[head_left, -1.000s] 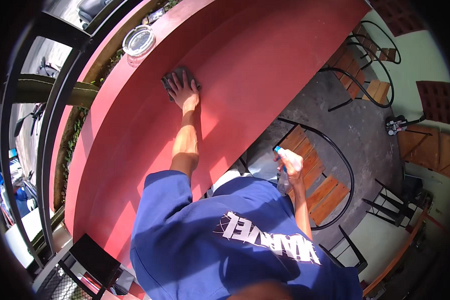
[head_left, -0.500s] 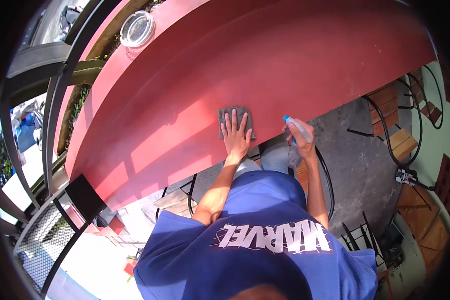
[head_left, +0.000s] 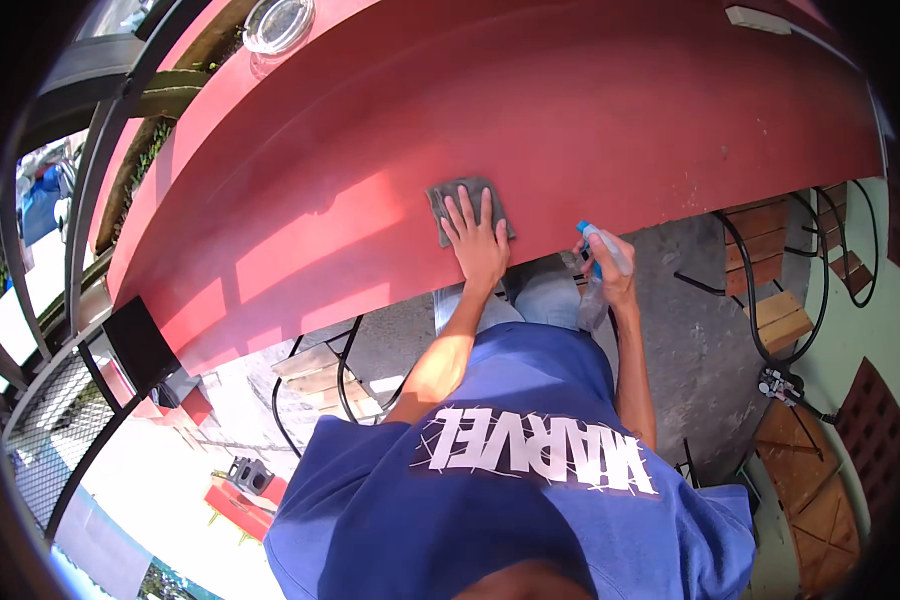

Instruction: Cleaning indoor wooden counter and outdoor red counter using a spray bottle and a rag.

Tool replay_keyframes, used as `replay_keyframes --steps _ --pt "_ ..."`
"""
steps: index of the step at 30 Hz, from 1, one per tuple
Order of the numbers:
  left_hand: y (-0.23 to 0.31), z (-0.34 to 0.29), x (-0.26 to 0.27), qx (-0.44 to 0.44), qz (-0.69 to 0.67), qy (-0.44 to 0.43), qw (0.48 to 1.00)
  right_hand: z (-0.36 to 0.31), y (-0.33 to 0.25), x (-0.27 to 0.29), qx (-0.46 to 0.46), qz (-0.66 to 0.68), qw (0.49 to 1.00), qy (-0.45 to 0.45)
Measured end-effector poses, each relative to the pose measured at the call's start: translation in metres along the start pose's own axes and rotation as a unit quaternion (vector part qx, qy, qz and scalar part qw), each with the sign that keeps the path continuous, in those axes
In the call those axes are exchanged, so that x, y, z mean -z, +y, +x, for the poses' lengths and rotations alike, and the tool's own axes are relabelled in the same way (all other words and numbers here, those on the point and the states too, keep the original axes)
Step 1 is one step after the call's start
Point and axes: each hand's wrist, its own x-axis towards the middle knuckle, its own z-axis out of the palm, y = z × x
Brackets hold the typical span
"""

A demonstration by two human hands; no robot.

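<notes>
My left hand lies flat on a folded grey cloth, fingers spread, pressing it against the red tabletop. To its right, just off the table's near edge, my right hand is wrapped round a clear spray bottle with a blue and white trigger head. The bottle's nozzle points toward the table. Part of the bottle's body is hidden behind my fingers.
A clear glass ashtray stands on the ledge at the far left. Wooden chairs with black metal frames are at the right; another wooden seat is below the table's near edge. A black box-shaped thing adjoins the table's left end.
The view has shifted, and a pale block at the table's far right edge has come into sight. My left hand stays on the cloth; my right hand still holds the spray bottle.
</notes>
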Motion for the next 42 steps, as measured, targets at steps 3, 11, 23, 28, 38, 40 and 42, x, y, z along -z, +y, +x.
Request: replay_keyframes --steps 3,11,23,28,38,40,42 --pt "0.012 -0.047 -0.002 -0.01 -0.016 -0.052 0.999 0.015 -0.017 -0.007 0.025 -0.014 0.998 -0.051" --pt "-0.039 0.153 0.007 -0.06 -0.008 0.124 0.99 -0.003 -0.022 0.014 0.047 -0.022 0.999 -0.01" --pt "0.058 -0.016 -0.019 -0.095 -0.075 -0.079 0.989 -0.011 -0.009 0.02 -0.003 -0.017 0.999 0.033" --pt "0.029 0.029 -0.015 -0.214 -0.075 -0.085 0.97 -0.009 -0.015 0.015 0.032 -0.026 0.998 0.05" --pt "-0.029 0.202 -0.005 -0.141 -0.006 0.126 0.982 -0.052 0.018 0.022 0.022 -0.029 0.984 0.173" --pt "-0.003 0.128 -0.012 -0.202 -0.013 0.039 0.978 -0.066 0.031 0.023 0.008 -0.033 0.977 0.21" --pt "0.008 0.059 -0.008 -0.244 -0.004 -0.044 0.969 -0.066 0.035 0.014 0.026 -0.01 0.966 0.258"
